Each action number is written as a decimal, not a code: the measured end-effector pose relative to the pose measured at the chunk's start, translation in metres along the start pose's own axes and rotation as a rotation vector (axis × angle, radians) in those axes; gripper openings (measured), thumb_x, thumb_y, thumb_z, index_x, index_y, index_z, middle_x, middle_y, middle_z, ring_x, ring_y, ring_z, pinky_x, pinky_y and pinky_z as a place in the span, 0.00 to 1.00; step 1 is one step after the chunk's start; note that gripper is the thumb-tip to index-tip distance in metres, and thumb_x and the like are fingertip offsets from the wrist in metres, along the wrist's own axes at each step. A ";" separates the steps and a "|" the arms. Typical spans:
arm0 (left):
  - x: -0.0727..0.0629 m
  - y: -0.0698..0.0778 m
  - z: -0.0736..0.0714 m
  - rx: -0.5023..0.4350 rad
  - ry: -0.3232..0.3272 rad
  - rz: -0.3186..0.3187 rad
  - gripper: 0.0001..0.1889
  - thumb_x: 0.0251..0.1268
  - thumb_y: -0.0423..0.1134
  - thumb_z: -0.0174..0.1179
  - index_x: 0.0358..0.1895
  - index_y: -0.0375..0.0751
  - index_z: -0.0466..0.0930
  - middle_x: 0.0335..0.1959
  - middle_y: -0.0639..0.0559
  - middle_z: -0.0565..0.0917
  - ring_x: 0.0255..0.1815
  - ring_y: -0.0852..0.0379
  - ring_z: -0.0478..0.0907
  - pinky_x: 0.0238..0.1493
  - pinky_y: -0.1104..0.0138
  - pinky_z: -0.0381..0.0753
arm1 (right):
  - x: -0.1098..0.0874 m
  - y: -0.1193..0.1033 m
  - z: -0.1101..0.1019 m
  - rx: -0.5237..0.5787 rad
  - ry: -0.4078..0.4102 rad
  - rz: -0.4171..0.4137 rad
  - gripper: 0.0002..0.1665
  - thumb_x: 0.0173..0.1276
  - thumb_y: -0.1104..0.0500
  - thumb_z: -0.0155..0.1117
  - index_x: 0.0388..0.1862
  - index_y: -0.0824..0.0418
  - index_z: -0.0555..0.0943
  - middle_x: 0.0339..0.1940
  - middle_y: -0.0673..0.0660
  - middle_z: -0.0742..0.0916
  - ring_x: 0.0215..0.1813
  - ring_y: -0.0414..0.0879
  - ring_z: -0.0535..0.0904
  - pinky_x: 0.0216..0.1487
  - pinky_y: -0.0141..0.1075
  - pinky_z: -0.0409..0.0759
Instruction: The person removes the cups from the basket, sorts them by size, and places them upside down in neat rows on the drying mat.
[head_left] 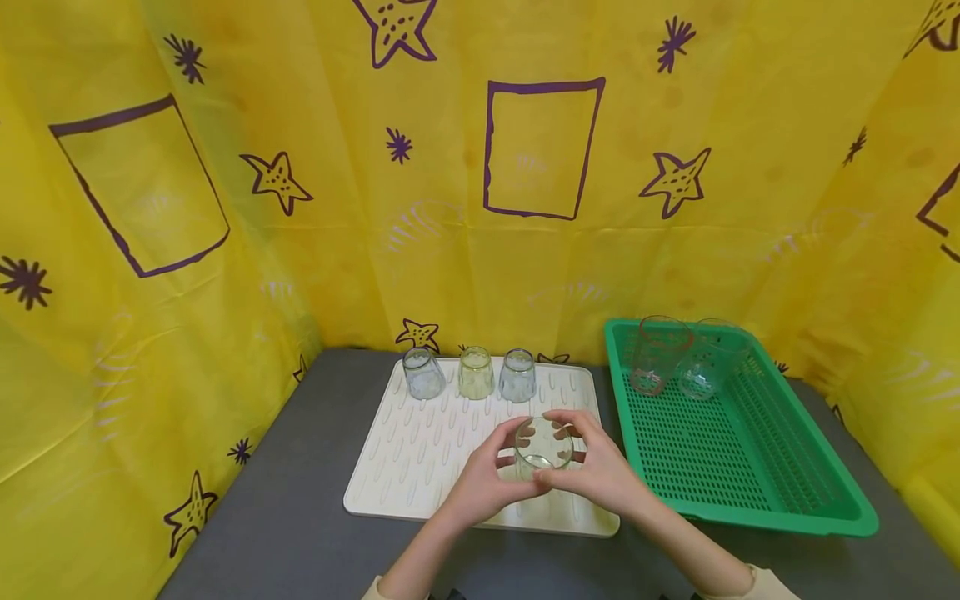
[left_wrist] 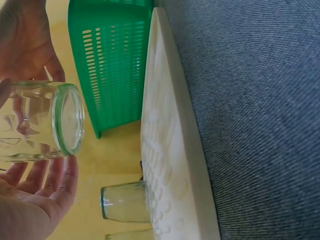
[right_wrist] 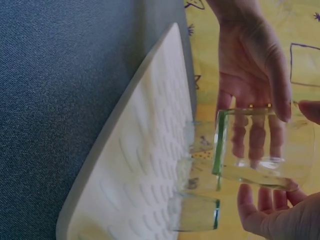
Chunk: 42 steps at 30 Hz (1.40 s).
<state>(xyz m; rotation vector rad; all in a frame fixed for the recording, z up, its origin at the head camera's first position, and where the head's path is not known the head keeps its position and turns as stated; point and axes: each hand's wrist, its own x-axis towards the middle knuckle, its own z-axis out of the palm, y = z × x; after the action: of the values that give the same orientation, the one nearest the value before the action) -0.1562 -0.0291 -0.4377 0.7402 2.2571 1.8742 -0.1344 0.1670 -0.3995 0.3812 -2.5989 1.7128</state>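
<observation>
clr grn-tinted glass (head_left: 543,448), upright, held abv mat (head_left: 416,454)

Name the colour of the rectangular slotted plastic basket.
Green; the slotted plastic basket shows best in the head view.

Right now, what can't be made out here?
Held glass, head view: parts of its lower wall, hidden by the hands.
Held glass, left wrist view: upper end, cut off by left edge.
Green basket, left wrist view: remainder cut off by top edge.
White tray, right wrist view: remainder cut off by bottom edge.
Red-rimmed glass and clear glass, head view: contact unclear, outlines overlap.
</observation>
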 end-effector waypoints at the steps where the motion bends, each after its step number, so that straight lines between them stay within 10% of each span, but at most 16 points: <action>1: 0.000 -0.001 0.000 0.007 0.003 0.008 0.39 0.51 0.41 0.74 0.68 0.44 0.67 0.57 0.54 0.78 0.61 0.52 0.73 0.57 0.60 0.75 | 0.000 0.000 0.000 0.001 -0.003 0.001 0.41 0.50 0.53 0.80 0.63 0.55 0.73 0.55 0.56 0.74 0.56 0.56 0.70 0.53 0.46 0.78; 7: -0.003 -0.002 0.000 -0.030 0.029 -0.003 0.38 0.52 0.40 0.74 0.68 0.45 0.67 0.58 0.50 0.78 0.60 0.50 0.74 0.57 0.59 0.75 | -0.002 0.004 -0.001 0.088 -0.012 -0.026 0.40 0.55 0.55 0.77 0.66 0.53 0.71 0.59 0.56 0.74 0.59 0.55 0.70 0.56 0.48 0.77; 17: -0.004 0.000 -0.001 -0.365 0.113 -0.079 0.36 0.57 0.32 0.69 0.69 0.39 0.62 0.64 0.40 0.73 0.64 0.44 0.70 0.57 0.61 0.73 | -0.009 0.024 0.001 0.238 -0.033 -0.131 0.39 0.60 0.66 0.71 0.69 0.59 0.66 0.64 0.60 0.71 0.58 0.53 0.68 0.55 0.40 0.79; 29: -0.008 0.004 0.008 -0.482 0.074 -0.096 0.36 0.60 0.32 0.66 0.70 0.38 0.60 0.66 0.38 0.70 0.65 0.44 0.69 0.57 0.61 0.76 | -0.011 0.029 0.018 0.291 -0.010 -0.024 0.44 0.57 0.64 0.75 0.70 0.60 0.64 0.63 0.66 0.72 0.63 0.64 0.66 0.51 0.35 0.80; 42: -0.010 0.003 -0.020 -0.320 -0.103 -0.036 0.41 0.58 0.36 0.70 0.73 0.43 0.57 0.68 0.43 0.68 0.67 0.46 0.67 0.62 0.61 0.72 | -0.007 0.017 -0.010 -0.194 -0.098 -0.211 0.40 0.50 0.53 0.81 0.62 0.46 0.72 0.52 0.45 0.77 0.50 0.42 0.73 0.47 0.43 0.80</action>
<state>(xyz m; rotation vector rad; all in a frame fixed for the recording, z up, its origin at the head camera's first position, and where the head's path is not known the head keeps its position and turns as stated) -0.1542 -0.0507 -0.4325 0.7201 1.8351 2.0582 -0.1325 0.1840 -0.4117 0.7199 -2.6467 1.3968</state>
